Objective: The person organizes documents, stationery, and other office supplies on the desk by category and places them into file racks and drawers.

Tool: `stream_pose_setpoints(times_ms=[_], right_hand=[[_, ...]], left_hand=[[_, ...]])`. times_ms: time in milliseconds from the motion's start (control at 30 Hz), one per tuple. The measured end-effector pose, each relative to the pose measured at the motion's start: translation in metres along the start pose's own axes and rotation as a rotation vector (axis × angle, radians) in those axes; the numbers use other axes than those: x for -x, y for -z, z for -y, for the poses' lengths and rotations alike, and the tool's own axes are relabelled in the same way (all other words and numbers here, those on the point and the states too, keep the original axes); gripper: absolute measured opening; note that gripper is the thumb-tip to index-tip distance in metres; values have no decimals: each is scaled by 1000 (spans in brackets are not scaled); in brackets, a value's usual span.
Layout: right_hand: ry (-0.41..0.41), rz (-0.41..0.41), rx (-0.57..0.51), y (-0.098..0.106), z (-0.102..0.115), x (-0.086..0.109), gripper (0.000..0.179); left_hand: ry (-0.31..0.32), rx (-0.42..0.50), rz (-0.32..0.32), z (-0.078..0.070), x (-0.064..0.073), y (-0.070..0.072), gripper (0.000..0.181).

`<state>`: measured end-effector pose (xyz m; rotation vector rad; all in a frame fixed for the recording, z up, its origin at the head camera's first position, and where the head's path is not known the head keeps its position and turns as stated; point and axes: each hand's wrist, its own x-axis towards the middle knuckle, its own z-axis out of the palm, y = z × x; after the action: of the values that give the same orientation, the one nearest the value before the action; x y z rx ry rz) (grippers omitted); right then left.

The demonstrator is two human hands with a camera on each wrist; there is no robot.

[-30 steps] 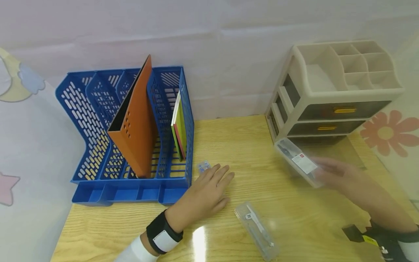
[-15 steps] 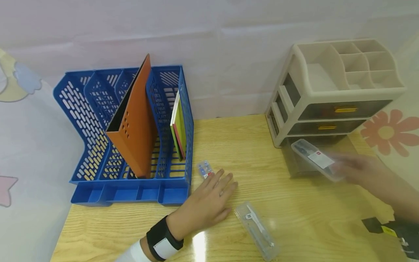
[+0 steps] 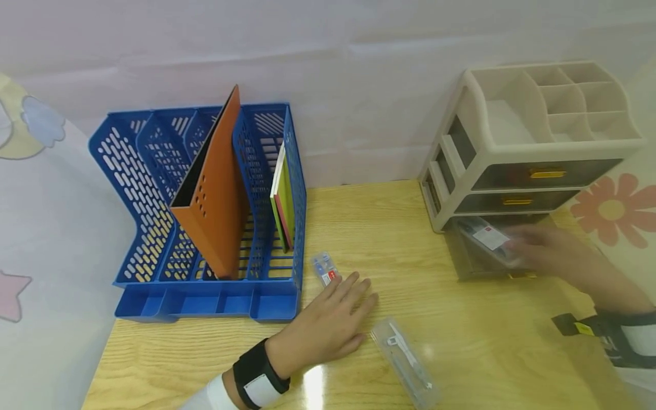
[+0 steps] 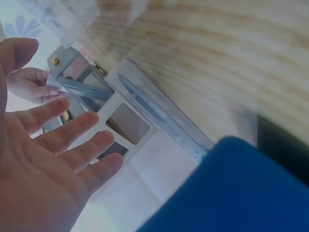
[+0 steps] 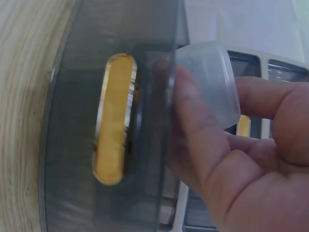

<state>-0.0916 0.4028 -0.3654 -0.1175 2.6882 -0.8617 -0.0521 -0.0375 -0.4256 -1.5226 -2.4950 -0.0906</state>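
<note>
My right hand (image 3: 556,256) grips one end of a clear plastic case (image 3: 489,238) with a white label and dark contents. The case is tilted over the pulled-out bottom drawer (image 3: 463,265) of the beige cabinet, partly inside its outline. In the right wrist view, thumb and fingers pinch the frosted end of the case (image 5: 212,72) just behind the drawer's smoky front (image 5: 72,145). My left hand (image 3: 325,327) hovers or rests low by the table, fingers straight and holding nothing. Just beyond its fingertips lies a small clear case (image 3: 324,266) with blue contents, partly hidden by the hand.
A blue file rack (image 3: 294,188) stands at left, bearing an orange folder (image 3: 217,199) and thin books (image 3: 282,199). Another clear case (image 3: 405,361) with a white item inside lies at the front middle. The beige cabinet (image 3: 476,125) has yellow handles and top compartments.
The right hand has carried the labelled case to the right, then lowered it toward the bottom drawer. The left hand has shifted slightly right and down, uncovering more of the small case.
</note>
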Motion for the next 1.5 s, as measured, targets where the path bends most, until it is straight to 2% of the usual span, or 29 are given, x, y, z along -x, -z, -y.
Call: stream_pose_setpoints(times_ms=[200,367,567,767,1033,1200,1333,1433,1500], right_hand=[[22,0,-46,-11,1,-13,48],[60,-23,19,-17,0,-21,45],[20,46,88,-21,6,-27,53],[52,87,51,-26,12,-31,39],[25,108,116,-31,12,-40,49],[10,124,113,-35,13,-41,49],[23,118,153,-36,18,-40,49],[38,100,220,-38,22,-38,49],[53,65,281,-38,25,-35,44]], left_hand=[[-6,15,34,-1,-1,1,68],[7,15,33,-1,-1,2,68],[29,6,-6,-2,-1,-1,68],[122,5,22,-1,-4,0,67],[252,23,55,2,-7,-2,66],[318,77,88,2,-8,-6,65],[347,118,114,2,-8,-8,65],[352,122,125,2,-8,-8,65],[351,119,129,2,-8,-8,64]])
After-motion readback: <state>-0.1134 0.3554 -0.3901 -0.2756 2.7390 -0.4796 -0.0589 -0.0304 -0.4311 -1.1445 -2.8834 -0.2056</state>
